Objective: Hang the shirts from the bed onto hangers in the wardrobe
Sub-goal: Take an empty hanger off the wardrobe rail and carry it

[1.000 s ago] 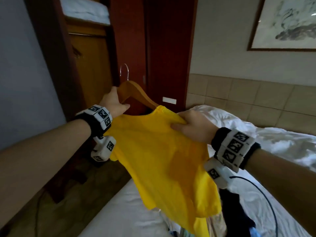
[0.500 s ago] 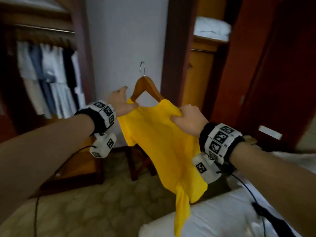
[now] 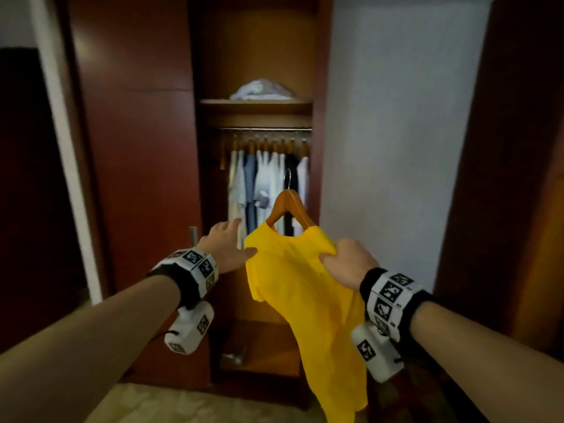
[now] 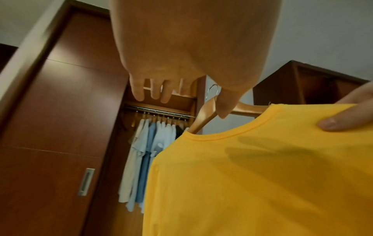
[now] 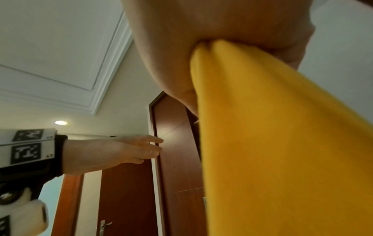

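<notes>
Before the open wardrobe (image 3: 253, 117), a smooth yellow shirt (image 3: 302, 288) on a curved wooden hanger (image 3: 288, 206) is gripped at its bunched shoulder by the right hand (image 3: 346, 264), while the left hand (image 3: 224, 245) is held beside it, fingers (image 4: 153, 91) straight and spread.

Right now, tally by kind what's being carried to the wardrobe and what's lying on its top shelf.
Yellow shirt: 1
Wooden hanger: 1
Pale cloth bundle: 1
Total: 3
The shirts on the rail overlap too much to count.
</notes>
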{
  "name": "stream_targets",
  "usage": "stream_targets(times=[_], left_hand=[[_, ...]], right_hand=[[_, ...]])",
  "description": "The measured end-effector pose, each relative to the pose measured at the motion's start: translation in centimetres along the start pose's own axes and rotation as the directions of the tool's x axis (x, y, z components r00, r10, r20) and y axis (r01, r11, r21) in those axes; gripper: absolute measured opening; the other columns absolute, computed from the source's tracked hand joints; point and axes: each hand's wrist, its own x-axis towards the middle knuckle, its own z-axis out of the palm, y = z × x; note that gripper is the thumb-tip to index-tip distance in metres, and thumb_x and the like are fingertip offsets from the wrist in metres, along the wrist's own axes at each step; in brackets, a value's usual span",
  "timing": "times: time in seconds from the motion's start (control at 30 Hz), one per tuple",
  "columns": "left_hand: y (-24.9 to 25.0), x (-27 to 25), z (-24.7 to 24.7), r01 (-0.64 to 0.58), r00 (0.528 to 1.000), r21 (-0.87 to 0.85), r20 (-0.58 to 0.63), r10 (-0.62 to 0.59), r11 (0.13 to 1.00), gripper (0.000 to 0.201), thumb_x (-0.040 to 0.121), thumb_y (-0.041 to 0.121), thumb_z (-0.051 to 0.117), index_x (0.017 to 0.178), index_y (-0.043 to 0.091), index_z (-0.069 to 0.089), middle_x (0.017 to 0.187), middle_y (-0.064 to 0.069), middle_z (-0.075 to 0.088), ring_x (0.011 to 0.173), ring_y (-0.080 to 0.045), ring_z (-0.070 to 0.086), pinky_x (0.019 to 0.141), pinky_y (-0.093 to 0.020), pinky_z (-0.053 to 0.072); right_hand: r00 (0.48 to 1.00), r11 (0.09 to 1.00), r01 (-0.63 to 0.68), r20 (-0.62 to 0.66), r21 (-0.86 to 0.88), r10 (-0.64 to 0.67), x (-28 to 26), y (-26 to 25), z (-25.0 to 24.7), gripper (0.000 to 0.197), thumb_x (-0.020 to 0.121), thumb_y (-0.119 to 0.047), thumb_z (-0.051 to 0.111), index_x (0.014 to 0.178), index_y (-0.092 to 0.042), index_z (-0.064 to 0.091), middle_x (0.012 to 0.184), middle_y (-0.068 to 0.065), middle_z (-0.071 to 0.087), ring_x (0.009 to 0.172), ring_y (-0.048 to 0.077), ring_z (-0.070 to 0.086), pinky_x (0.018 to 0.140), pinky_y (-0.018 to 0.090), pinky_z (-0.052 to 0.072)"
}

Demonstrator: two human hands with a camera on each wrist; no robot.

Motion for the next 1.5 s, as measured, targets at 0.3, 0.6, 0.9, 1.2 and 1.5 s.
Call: stream_targets(times=[0.3,0.6,0.9,1.2,1.5], left_hand=[[-10.1,10.1,1.5,0.123,0.992,0.041,0.028,-0.124,0.992,0.085,0.093,0.058,0.053,0.157,0.022,0.008,0.164,-0.001,0.014,0.15,-0.024,0.013,0.118,-0.051,0.023],[-13.1,27.1,1.5,0.137,0.99,0.08,0.013,-0.138,0.987,0.081,0.096,0.054,0.051,0.158,0.022,0.008,0.165,0.0,0.011,0.151,-0.022,0.011,0.12,-0.05,0.019],[-16.9,41.1,4.0,0.106,0.994,0.103,0.03,-0.109,0.989,0.08,0.097,0.054,0.049,0.158,0.024,0.007,0.164,0.0,0.011,0.151,-0.022,0.011,0.118,-0.049,0.019],[-24.7,55.6,6.1,-0.015,1.0,0.058,-0.014,0.016,0.998,0.081,0.095,0.051,0.053,0.157,0.02,0.012,0.163,-0.002,0.016,0.15,-0.023,0.013,0.118,-0.048,0.025],[-29.0,68.9,3.3,-0.075,0.993,-0.051,-0.096,0.069,0.996,0.074,0.095,0.038,0.056,0.155,0.014,0.019,0.159,-0.01,0.024,0.147,-0.029,0.021,0.117,-0.045,0.03]], right_hand=[[0.992,0.995,0.104,0.065,0.011,-0.104,15.5,-6.9,8.6,0.022,0.09,-0.025,0.052,0.073,-0.013,0.045,0.082,0.007,0.054,0.074,0.03,0.058,0.062,0.033,0.043],[0.987,0.987,0.123,0.086,0.107,-0.132,33.7,-9.3,12.4,0.015,0.087,-0.023,0.051,0.08,-0.01,0.054,0.086,0.01,0.059,0.074,0.03,0.059,0.063,0.033,0.047],[0.987,0.989,0.137,0.074,0.05,-0.141,48.6,-12.5,16.0,0.014,0.093,-0.019,0.048,0.096,-0.006,0.053,0.099,0.011,0.055,0.084,0.03,0.055,0.071,0.034,0.045],[0.991,0.992,0.122,0.05,-0.026,-0.12,61.6,-17.6,22.6,0.011,0.092,-0.02,0.049,0.085,-0.01,0.047,0.089,0.009,0.052,0.085,0.031,0.055,0.07,0.035,0.044],[0.998,0.997,0.015,-0.064,-0.076,-0.02,73.8,-22.8,24.7,0.026,0.093,-0.026,0.05,0.072,-0.013,0.042,0.079,0.006,0.045,0.08,0.03,0.052,0.055,0.029,0.035]])
